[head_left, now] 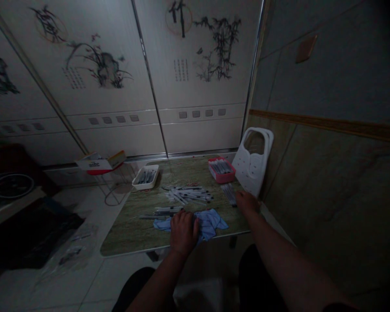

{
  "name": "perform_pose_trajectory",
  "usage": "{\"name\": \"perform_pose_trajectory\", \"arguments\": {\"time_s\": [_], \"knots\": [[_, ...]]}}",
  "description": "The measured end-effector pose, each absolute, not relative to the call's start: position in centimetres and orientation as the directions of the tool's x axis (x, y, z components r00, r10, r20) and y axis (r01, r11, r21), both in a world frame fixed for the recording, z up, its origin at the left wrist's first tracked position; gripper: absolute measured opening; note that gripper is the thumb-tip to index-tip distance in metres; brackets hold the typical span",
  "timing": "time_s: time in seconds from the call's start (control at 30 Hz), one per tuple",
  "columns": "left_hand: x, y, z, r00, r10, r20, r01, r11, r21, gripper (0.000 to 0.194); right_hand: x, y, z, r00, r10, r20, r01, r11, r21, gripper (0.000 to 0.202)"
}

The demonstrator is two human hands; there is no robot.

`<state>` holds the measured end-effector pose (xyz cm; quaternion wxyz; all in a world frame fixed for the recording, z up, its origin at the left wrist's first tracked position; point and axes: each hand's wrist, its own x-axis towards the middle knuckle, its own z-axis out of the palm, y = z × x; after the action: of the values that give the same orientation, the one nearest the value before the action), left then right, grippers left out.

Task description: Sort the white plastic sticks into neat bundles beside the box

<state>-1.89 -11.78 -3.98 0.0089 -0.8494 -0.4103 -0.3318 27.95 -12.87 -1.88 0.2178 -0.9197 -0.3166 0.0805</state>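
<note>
My left hand is on a crumpled blue cloth at the table's near edge, its fingers bent over the fabric. My right hand is closed at the table's right side, beside a small row of clear pens. Whatever its fingers hold is hidden. A loose heap of pens lies mid-table, with several more pens just behind the cloth. A pink basket full of pens stands at the back right, and a white tray with dark pen parts at the left.
The green-topped table fills the middle of the view. A white folding chair leans at the right wall. Left of the table, a box sits on a wire stand, and a plastic bag lies on the floor.
</note>
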Motion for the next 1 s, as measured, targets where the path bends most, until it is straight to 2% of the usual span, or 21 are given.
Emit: {"name": "perform_pose_trajectory", "arguments": {"time_s": [0.37, 1.0], "knots": [[-1.8, -12.0, -3.8, 0.457, 0.708, 0.539, 0.718, -0.651, 0.247, 0.021, 28.4, -12.4, -2.4, 0.783, 0.62, -0.05, 0.538, -0.715, -0.447, 0.046], [-1.9, -12.2, -3.7, 0.469, 0.712, 0.523, 0.72, -0.651, 0.24, 0.019, 29.3, -12.7, -4.0, 0.773, 0.634, 0.008, 0.562, -0.68, -0.471, 0.047]]}}
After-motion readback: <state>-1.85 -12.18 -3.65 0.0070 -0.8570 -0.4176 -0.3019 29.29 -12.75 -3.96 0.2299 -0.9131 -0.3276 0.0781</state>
